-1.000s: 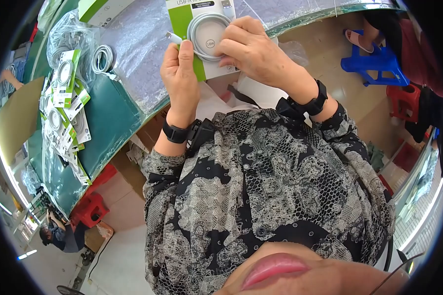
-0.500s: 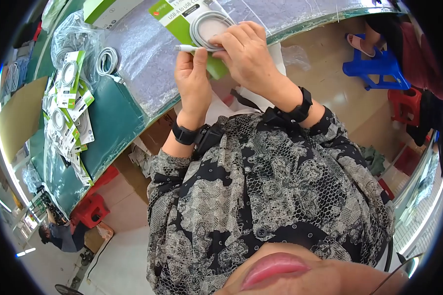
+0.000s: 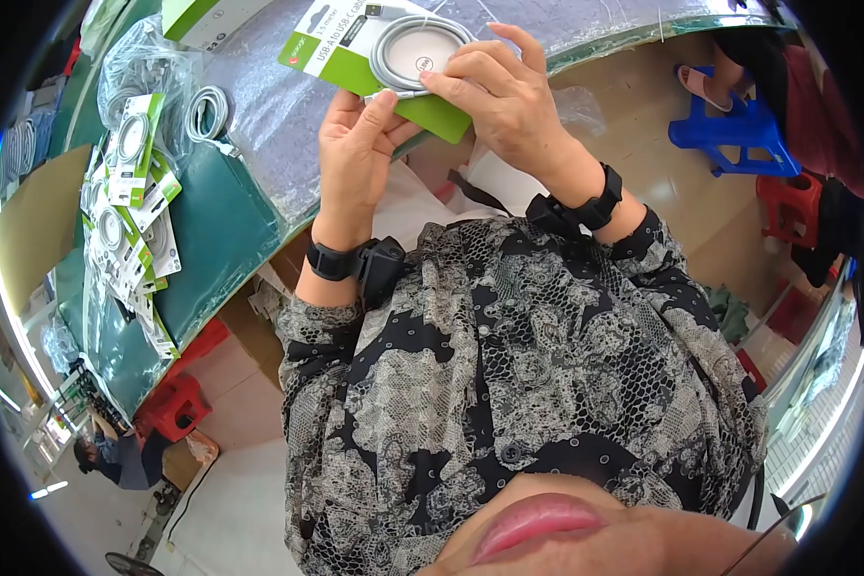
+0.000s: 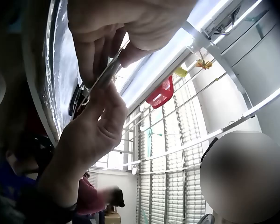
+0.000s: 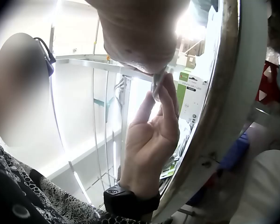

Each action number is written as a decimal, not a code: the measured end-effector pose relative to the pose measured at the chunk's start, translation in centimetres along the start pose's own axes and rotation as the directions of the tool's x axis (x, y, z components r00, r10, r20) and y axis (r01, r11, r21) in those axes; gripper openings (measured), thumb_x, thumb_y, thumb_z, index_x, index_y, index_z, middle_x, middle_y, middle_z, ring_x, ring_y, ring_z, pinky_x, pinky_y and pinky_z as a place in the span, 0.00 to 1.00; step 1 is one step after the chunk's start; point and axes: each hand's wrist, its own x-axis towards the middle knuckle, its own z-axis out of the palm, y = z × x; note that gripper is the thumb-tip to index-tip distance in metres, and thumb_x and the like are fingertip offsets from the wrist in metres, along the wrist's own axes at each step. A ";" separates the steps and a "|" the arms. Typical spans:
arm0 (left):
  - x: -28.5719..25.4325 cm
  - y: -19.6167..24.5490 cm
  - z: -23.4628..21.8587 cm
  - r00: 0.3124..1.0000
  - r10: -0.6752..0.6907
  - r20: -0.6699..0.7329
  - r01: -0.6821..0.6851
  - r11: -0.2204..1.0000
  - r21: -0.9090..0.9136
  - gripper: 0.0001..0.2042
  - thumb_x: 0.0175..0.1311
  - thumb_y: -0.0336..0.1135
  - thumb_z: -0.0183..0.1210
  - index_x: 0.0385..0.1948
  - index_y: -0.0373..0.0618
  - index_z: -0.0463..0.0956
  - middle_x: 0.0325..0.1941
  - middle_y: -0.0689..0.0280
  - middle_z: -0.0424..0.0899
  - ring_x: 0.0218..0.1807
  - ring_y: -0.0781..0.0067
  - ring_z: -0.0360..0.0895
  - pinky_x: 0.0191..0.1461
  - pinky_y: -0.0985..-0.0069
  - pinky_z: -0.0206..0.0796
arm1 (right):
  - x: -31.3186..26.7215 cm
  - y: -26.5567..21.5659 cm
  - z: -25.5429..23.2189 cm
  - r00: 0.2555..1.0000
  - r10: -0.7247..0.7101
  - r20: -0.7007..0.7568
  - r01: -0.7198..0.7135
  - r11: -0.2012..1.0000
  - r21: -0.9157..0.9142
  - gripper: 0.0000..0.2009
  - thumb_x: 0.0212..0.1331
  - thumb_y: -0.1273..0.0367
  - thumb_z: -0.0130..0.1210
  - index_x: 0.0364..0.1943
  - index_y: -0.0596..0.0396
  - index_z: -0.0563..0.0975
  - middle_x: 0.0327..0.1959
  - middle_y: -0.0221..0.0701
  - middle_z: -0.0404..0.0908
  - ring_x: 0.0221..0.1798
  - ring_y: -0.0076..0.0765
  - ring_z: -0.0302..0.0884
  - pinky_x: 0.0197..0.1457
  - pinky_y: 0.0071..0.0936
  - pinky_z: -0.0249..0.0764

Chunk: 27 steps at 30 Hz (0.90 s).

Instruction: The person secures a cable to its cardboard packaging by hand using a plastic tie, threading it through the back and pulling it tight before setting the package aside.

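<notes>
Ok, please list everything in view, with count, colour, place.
Cable card: one, green-white, between the hands.
Coiled cable: one, pale grey, on this card.
Loose coil: one, grey, on table.
Carded cables: several, green-white, pile at table's left.
Plastic bag: one, clear, beside pile.
Box: one, green-white, table's far side.
Table: one, green and greyish, before person.
Stools: one blue, right; at least two red, either side.
Other people: at least two, background.
Wrist devices: two, black, one per wrist.
Shirt: one, black-grey, on person.
Left hand, right hand: one each, bare, gripping card.
</notes>
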 end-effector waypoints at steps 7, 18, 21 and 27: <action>-0.4 -1.5 0.1 0.997 0.077 -0.020 -0.077 0.996 0.036 0.15 0.68 0.25 0.48 0.55 0.40 0.62 0.51 0.57 0.76 0.50 0.62 0.78 0.53 0.63 0.75 | 0.1 -0.8 0.5 0.994 0.106 -0.023 -0.102 0.985 0.139 0.12 0.47 0.72 0.59 0.39 0.46 0.79 0.36 0.21 0.77 0.42 0.29 0.74 0.62 0.38 0.61; 0.0 -0.5 -0.5 0.992 0.124 0.003 -0.124 0.988 0.090 0.15 0.68 0.25 0.47 0.55 0.39 0.62 0.52 0.56 0.75 0.49 0.61 0.79 0.53 0.62 0.76 | 2.0 3.9 -5.6 0.955 0.282 0.094 -0.298 0.904 0.307 0.10 0.48 0.72 0.58 0.37 0.53 0.77 0.42 0.33 0.74 0.46 0.44 0.68 0.53 0.37 0.65; 0.3 -0.7 -0.7 0.997 0.070 -0.030 -0.068 0.996 0.065 0.12 0.67 0.28 0.50 0.50 0.37 0.66 0.53 0.54 0.75 0.49 0.64 0.79 0.47 0.67 0.77 | 1.1 3.5 -0.8 0.988 -0.094 0.119 0.069 0.977 0.202 0.10 0.49 0.71 0.60 0.37 0.49 0.78 0.38 0.24 0.78 0.43 0.33 0.74 0.52 0.32 0.70; 0.1 3.8 -2.7 0.989 0.010 -0.150 0.111 0.620 0.777 0.08 0.63 0.32 0.57 0.38 0.40 0.72 0.41 0.60 0.77 0.39 0.70 0.79 0.35 0.73 0.72 | 0.4 3.9 2.5 0.962 -0.144 0.230 0.062 0.942 0.331 0.10 0.50 0.69 0.59 0.38 0.51 0.77 0.40 0.26 0.78 0.43 0.36 0.74 0.48 0.29 0.71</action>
